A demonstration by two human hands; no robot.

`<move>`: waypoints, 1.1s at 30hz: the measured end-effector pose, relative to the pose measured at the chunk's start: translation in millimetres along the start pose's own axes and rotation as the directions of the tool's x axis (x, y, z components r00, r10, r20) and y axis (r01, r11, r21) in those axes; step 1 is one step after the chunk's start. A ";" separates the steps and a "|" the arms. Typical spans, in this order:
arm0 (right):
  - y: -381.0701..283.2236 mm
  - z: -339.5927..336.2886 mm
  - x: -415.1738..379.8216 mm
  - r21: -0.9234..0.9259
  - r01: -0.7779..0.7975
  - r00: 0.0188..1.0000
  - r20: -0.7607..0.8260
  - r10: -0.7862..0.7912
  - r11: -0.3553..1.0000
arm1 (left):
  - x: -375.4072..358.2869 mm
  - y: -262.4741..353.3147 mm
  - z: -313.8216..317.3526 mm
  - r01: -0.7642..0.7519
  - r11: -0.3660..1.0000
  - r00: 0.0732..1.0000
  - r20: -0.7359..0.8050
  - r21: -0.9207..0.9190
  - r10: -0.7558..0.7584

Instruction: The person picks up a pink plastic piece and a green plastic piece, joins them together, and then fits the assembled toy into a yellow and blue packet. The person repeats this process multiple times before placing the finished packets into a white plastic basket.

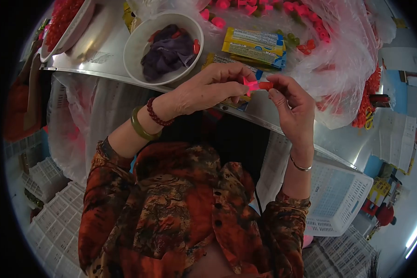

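Above the table's front edge, my left hand (213, 90) pinches a bright pink, pointed plastic piece (251, 85) between thumb and fingers. My right hand (295, 103) grips a small red-orange cylindrical piece (265, 85) by its outer end. The two pieces meet end to end between my hands. Just behind them lie yellow and blue printed packets (255, 46), some partly covered by my left hand. A white bowl (130, 55) stands left of the packets, holding a dark purple cloth (169, 53) and several red pieces.
Clear plastic sheeting (343, 60) covers the right of the metal table (102, 58), with glowing pink pieces (222, 4) at the back. A white tray of red pieces (62, 28) is at far left. Yellow scissors (369, 118) hang at right, above a white crate (343, 199).
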State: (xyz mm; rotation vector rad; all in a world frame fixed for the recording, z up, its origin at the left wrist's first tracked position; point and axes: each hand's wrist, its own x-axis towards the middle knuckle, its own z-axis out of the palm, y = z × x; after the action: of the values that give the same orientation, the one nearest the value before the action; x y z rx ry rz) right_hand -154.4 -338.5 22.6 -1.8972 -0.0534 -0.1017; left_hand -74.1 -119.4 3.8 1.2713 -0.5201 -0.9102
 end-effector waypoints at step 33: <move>19.6 17.5 -7.6 -0.218 -0.143 0.987 -0.101 0.124 0.965 | -7.7 -21.7 24.1 -0.236 0.677 0.881 -0.141 0.697 0.452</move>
State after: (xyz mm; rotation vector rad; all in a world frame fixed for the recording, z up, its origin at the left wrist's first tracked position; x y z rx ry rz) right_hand -159.5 -328.2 -2.2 -2.1139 0.1508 -0.1010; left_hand -103.3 -127.8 -9.7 1.8395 -0.8527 -0.1629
